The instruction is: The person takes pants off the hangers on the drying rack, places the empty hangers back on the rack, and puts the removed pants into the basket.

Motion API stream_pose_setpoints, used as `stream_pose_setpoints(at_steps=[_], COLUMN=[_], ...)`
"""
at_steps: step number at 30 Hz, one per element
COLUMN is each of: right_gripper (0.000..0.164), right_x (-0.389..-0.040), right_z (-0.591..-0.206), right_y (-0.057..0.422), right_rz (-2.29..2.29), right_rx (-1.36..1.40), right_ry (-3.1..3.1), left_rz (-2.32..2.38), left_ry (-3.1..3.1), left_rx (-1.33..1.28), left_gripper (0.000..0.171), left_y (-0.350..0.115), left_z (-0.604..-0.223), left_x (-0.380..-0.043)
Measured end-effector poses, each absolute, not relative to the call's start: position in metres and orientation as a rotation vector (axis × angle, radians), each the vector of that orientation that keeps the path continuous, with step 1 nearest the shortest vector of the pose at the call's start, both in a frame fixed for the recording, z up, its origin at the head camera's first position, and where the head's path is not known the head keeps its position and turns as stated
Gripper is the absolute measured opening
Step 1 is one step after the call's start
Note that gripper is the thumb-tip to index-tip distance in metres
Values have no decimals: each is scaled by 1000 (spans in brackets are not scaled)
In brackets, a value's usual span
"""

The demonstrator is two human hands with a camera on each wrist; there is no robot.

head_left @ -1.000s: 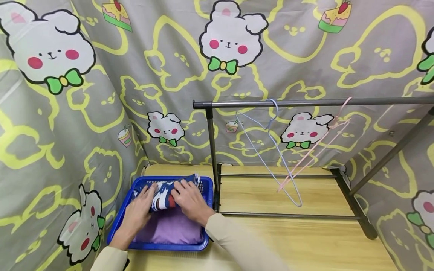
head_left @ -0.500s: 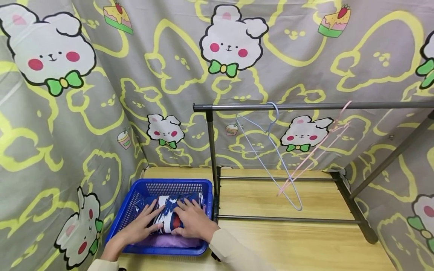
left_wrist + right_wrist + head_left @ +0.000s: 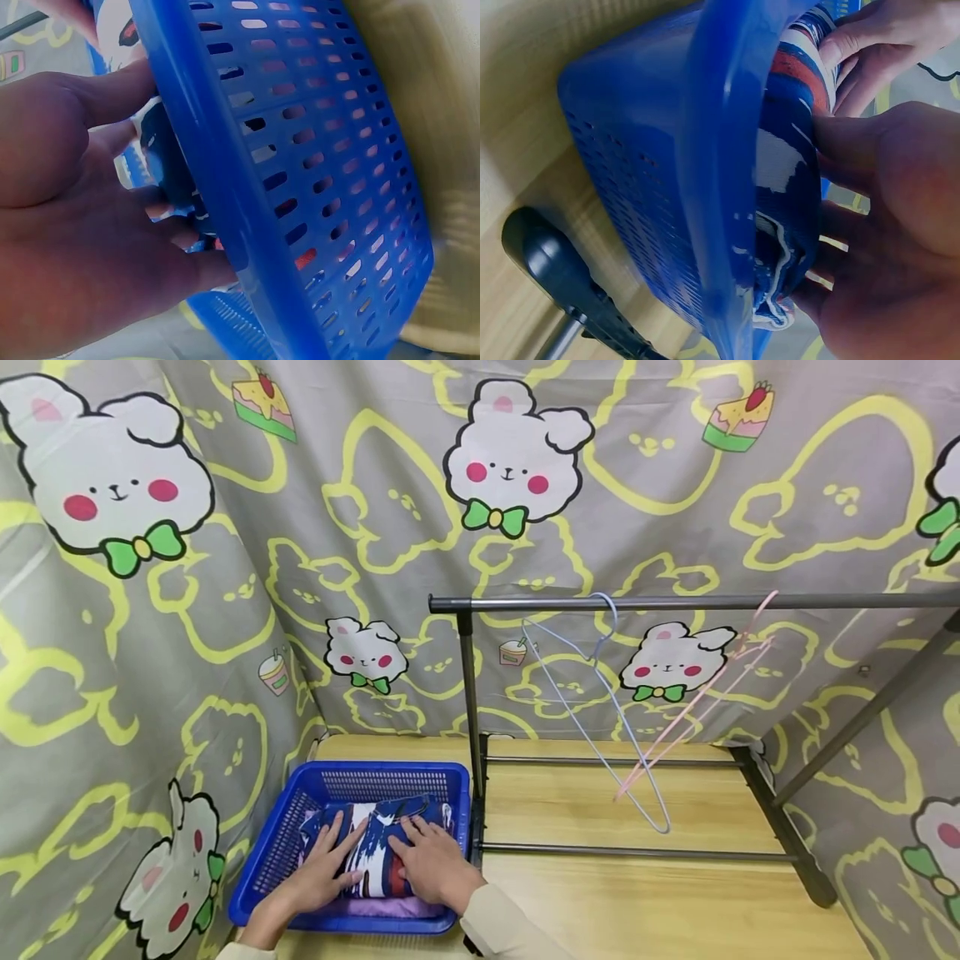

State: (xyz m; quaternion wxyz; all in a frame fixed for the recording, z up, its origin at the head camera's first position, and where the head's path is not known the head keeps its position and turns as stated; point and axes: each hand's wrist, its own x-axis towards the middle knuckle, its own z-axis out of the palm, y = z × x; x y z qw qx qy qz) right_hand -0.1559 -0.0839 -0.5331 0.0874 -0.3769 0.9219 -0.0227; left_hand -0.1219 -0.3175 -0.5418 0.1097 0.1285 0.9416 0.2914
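Note:
A folded garment [image 3: 372, 852], patterned in navy, white and red, lies inside a blue plastic basket [image 3: 375, 766] in the head view. Beneath its front edge shows a lilac cloth [image 3: 390, 907]. My left hand [image 3: 318, 872] rests on the garment's left part with fingers spread. On the right part lies my right hand [image 3: 435, 864], its fingers also extended. In the right wrist view the fingertips touch the rounded side of the roll-like fold, just over the basket rim. The left wrist view has that hand's fingertips partly hidden behind the rim.
A dark metal clothes rack [image 3: 469, 693] stands close beside the basket on the wooden surface [image 3: 637, 893]. From its bar hang a blue hanger [image 3: 570, 710] and a pink hanger [image 3: 697, 693]. Patterned curtain [image 3: 420, 527] encloses the back and sides.
Both hands have lowered the folded garment from the back of the basket onto the lilac cloth. Their fingers have gone from gripping it to lying spread on top.

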Motion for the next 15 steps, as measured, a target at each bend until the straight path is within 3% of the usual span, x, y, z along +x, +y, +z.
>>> stream_pose_setpoints(at_steps=[15], right_gripper=[49], right_x=[-179], right_z=[-510], right_y=[-29], right_rz=[-873], right_rx=[-1272], right_ry=[2811], left_rz=[598], left_ry=[2903], left_rx=[105], left_gripper=[66], left_y=[-298], left_z=[-523], left_x=[-123])
